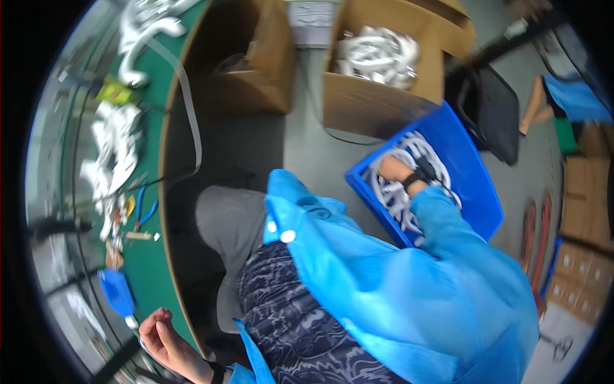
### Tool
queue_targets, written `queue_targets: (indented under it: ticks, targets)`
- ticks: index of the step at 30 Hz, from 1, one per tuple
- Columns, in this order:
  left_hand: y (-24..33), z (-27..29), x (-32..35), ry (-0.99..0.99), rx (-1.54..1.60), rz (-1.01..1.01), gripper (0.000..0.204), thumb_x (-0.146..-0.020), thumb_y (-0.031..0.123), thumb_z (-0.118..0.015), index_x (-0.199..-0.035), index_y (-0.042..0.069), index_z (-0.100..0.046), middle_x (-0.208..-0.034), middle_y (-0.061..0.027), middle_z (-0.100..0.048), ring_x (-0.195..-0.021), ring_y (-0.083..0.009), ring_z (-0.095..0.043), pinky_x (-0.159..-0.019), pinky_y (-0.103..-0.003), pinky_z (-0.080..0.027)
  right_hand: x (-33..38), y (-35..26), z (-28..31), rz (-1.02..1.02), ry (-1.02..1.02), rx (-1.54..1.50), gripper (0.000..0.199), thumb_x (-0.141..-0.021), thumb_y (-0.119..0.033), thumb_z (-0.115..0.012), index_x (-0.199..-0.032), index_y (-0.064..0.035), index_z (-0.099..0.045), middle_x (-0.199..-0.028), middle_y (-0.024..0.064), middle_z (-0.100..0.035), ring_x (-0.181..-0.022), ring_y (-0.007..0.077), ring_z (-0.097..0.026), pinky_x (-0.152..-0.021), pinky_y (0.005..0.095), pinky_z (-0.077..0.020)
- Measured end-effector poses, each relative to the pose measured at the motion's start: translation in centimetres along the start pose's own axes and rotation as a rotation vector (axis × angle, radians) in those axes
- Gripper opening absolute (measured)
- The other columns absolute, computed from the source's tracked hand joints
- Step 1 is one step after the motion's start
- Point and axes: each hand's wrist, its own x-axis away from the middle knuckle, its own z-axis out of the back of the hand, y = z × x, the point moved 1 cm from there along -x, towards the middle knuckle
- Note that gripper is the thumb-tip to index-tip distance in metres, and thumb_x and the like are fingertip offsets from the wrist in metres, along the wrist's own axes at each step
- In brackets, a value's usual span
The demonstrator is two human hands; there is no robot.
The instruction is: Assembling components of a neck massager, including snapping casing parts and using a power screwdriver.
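In the blue bin (474, 171), white pieces (398, 203) curve variously around the right hand (394, 169) (grip unclear), left hand (164, 339) empty.

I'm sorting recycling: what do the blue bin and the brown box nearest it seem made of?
Blue bin: probably plastic, smooth with a slight sheen, judging by its even colour and soft highlights.
Brown box: apparently cardboard, matte, judging by its plain tan faces and thin flap.

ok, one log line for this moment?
right hand: in blue bin, at white parts, grip unclear | left hand: near green bench, nothing visibly held
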Motion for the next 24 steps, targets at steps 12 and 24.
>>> queue_targets:
  ticks: [12,24]
  targets:
    - [3.0,18.1,25.5,0.762,0.111,-0.113,0.029,-0.098,0.018,-0.062,-0.122,0.002,-0.054,-0.106,-0.0089,-0.052,-0.094,-0.0188,-0.044,-0.085,-0.033,-0.037,5.1,-37.1,34.1,0.755,-0.517,-0.951,0.015,-0.091,-0.015,-0.069,-0.096,-0.0035,-0.062,-0.084,0.0027,-0.063,-0.075,0.0096,-0.058,-0.069,0.0243,-0.0456]
    - [-20.6,2.4,57.3,1.617,-0.124,1.073,0.017,-0.09,0.012,-0.064,-0.103,0.004,-0.071,-0.096,-0.0093,-0.075,-0.086,-0.0178,-0.069,-0.08,-0.033,-0.054,15.6,-67.2,33.0,1.905,0.173,0.232,0.029,-0.082,-0.007,-0.073,-0.109,-0.0008,-0.061,-0.12,0.0164,-0.061,-0.109,0.0352,-0.059,-0.091,0.0426,-0.048]
